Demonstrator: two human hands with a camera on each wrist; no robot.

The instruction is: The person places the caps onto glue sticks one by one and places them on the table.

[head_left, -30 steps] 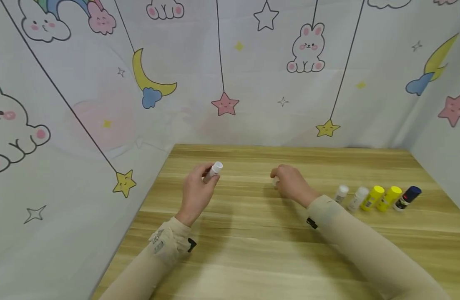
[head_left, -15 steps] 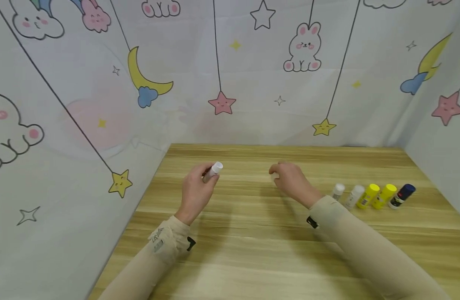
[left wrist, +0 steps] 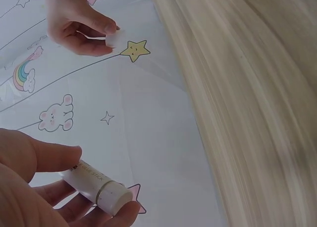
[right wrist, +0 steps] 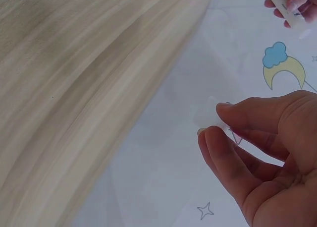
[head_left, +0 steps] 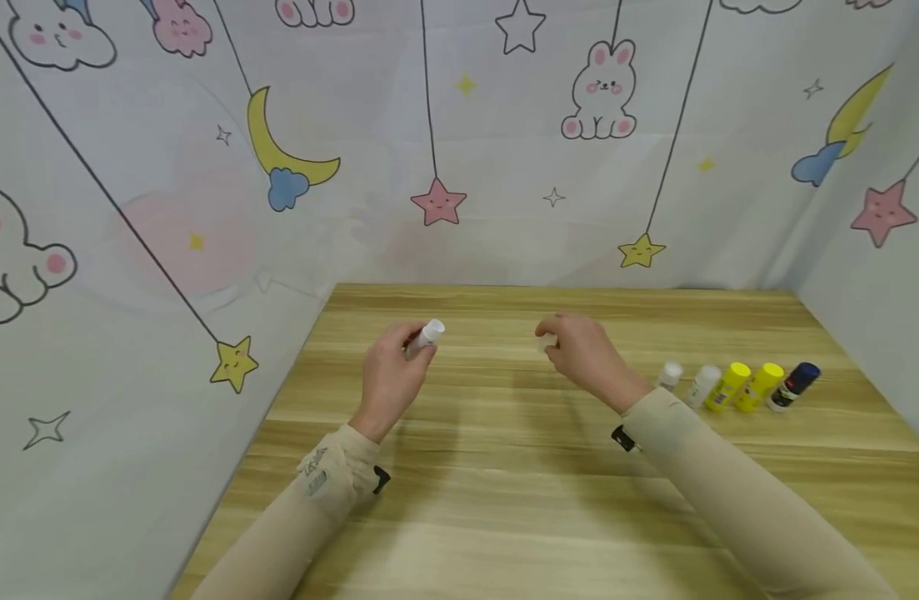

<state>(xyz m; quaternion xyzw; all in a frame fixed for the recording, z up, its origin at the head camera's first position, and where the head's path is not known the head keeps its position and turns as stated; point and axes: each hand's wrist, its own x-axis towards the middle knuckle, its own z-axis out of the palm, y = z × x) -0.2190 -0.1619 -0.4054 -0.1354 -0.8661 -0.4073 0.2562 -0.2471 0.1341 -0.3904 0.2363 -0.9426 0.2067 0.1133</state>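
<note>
In the head view my left hand (head_left: 390, 375) holds a white glue stick (head_left: 427, 335) tilted above the wooden table. Its printed "GLUE STICK" label shows in the left wrist view, where thumb and fingers curl round the tube (left wrist: 94, 182). To the right, my right hand (head_left: 588, 357) pinches a small whitish cap (right wrist: 208, 113) between thumb and fingertips, clear of the tabletop. The cap is pale and partly see-through in the right wrist view. A gap separates the two hands.
On the right of the table (head_left: 489, 500) several glue sticks stand in a row: two white-capped ones (head_left: 703, 386), two yellow ones (head_left: 761, 387) and one with a dark blue cap (head_left: 794, 387). A white cloth (head_left: 504, 242) printed with cartoons rises behind and at both sides.
The head view has shifted slightly, so the row of glue sticks sits a little further left in it. Both hands keep their holds with hardly any movement.
</note>
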